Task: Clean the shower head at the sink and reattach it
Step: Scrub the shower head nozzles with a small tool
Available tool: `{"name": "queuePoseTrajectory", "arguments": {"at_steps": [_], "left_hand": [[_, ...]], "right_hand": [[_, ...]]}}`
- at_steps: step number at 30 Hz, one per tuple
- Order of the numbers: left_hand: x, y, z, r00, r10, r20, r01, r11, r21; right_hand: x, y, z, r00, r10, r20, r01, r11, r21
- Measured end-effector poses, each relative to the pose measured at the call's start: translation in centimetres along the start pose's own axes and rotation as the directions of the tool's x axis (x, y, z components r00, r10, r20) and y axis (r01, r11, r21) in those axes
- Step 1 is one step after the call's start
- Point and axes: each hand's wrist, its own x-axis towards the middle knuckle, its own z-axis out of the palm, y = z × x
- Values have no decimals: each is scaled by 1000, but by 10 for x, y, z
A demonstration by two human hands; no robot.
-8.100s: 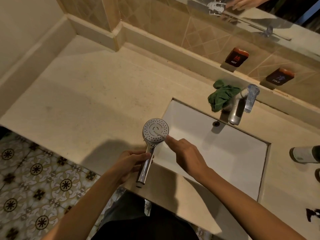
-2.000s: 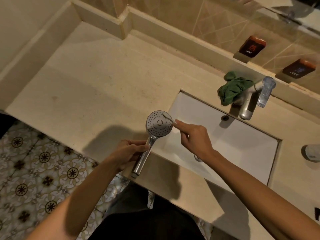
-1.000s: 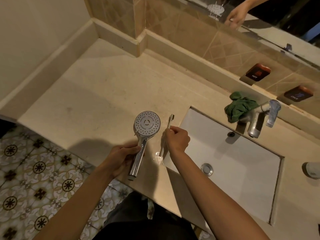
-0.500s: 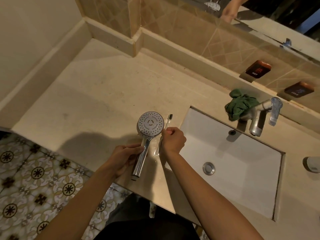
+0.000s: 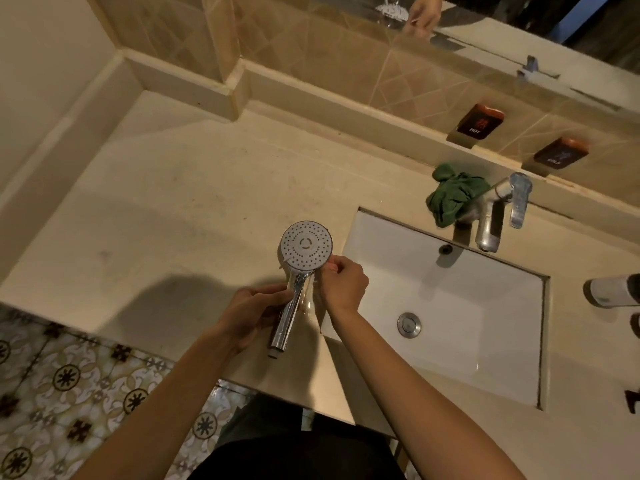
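Much of the right hand's (image 5: 343,283) work is hiding behind its own knuckles: its fingers are curling into a loose fist against the lower right rim of the shower head (image 5: 306,248), and whether they are pinching something thin there cannot be told. A faint pale sliver is showing at the head's lower left edge, too small to identify. At the right edge of the frame a white cylindrical bottle (image 5: 613,290) is being cut off, and two dark shapes below it are too cropped to name. The mirror strip along the top is showing only a blurred reflection of a hand.

The shower head is sitting at the centre of the frame, over the countertop (image 5: 180,202) just left of the sink (image 5: 450,306), its round face turning upward toward the camera. The face is pale grey, dotted with rings of small nozzles around a central ring mark; the handle is polished chrome, tapering straight down (it is catching bright reflections). The left hand (image 5: 254,315) is wrapping its fingers around that handle midway.

The counter is matte beige stone; the basin is glossy white and rectangular. A crumpled green cloth (image 5: 452,195) is lying against the chrome faucet (image 5: 493,216).
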Motion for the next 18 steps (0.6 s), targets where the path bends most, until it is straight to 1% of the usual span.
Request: {"name": "queuePoseTrajectory", "arguments": {"at_steps": [3,5,7,9,10,11,14,18], "left_hand": [[3,0,9,999,28,33,-29,999,43],[5,1,18,998,37,58,-41,997,71],[7,0,27,996,47,81,-54,994,90],[9,-1,39,995,49,83,-58,992,113],[9,-3,45,995,49,81,-59,989,134],[9,-4,51,995,48,90,-61,986,156],[6,-11,72,989,29,145,-61,975,215],[8,-19,102,978,-39,205,-18,963,268]], "right_hand": [[-8,5,-16,998,34,53,-40,994,98],[-13,12,-28,985,50,168,-80,981,175],[-18,19,-42,950,56,308,-155,938,311],[-23,25,-56,917,73,393,-259,856,447],[-24,28,-63,907,91,412,-304,818,489],[-24,32,-70,901,105,422,-328,801,500],[-24,43,-89,878,106,466,-343,819,461],[-19,61,-115,892,142,429,-363,789,495]]}}
